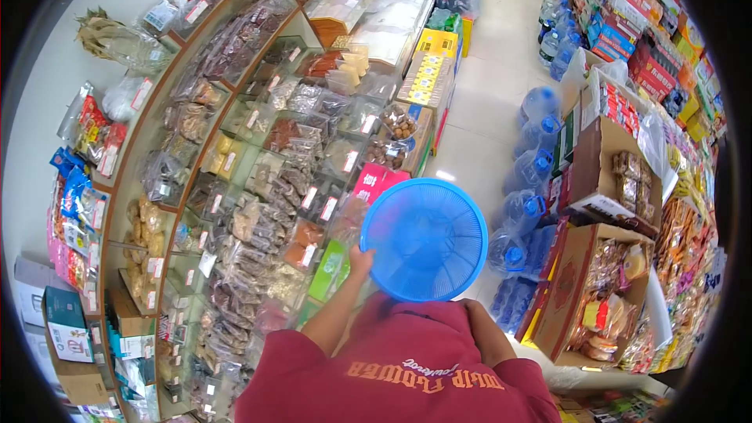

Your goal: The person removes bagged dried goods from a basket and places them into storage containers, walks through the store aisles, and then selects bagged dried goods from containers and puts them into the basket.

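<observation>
While the left hand (362, 261) grasps the blue basket (427, 239), holding it calls for steadiness. Away from that grip, I cannot tell the hidden right hand's state.

Maroon shirt (407, 395) | orange "FLOWER" | shirt's other wording unclear

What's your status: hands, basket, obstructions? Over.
Left hand gripping blue basket at rim. Right hand out of sight. Basket blocks view of some aisle floor; plastic bottles to its right.
</observation>
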The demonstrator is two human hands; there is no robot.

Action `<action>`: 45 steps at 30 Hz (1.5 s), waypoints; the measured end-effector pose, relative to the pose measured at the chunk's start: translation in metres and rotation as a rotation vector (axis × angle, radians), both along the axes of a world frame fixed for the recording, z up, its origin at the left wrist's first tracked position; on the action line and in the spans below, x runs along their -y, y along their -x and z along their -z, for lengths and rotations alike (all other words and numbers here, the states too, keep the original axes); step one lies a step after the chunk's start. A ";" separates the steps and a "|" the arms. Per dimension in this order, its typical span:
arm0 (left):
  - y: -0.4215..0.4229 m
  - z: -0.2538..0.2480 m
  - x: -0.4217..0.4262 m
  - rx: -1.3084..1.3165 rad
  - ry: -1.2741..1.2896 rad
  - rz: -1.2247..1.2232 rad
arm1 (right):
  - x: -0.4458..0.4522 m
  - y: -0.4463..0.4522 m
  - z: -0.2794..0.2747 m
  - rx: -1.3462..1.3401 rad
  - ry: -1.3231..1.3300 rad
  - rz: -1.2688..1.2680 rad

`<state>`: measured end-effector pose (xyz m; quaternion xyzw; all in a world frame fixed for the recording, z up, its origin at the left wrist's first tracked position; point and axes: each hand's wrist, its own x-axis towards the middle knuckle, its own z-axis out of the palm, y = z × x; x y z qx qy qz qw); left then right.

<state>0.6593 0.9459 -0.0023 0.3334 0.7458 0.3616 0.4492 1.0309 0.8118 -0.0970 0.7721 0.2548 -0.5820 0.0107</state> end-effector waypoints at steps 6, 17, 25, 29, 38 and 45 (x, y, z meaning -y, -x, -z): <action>-0.071 0.009 -0.105 0.104 -0.123 0.093 | -0.031 -0.074 -0.015 0.108 -0.036 0.047; -0.163 -0.021 -0.276 0.118 -0.226 0.290 | -0.264 -0.100 -0.078 0.174 -0.053 0.036; -0.128 -0.002 -0.301 0.004 -0.137 -0.049 | -0.404 -0.091 -0.077 0.112 -0.063 -0.283; -0.117 -0.013 -0.284 0.150 -0.120 -0.380 | -0.467 -0.108 -0.069 0.050 -0.068 -0.485; -0.170 -0.019 -0.217 0.310 -0.298 -0.970 | -0.557 -0.134 -0.048 -0.086 -0.054 -0.830; -0.233 -0.039 -0.134 0.354 -0.382 -1.298 | -0.615 -0.093 -0.011 -0.055 -0.477 -1.143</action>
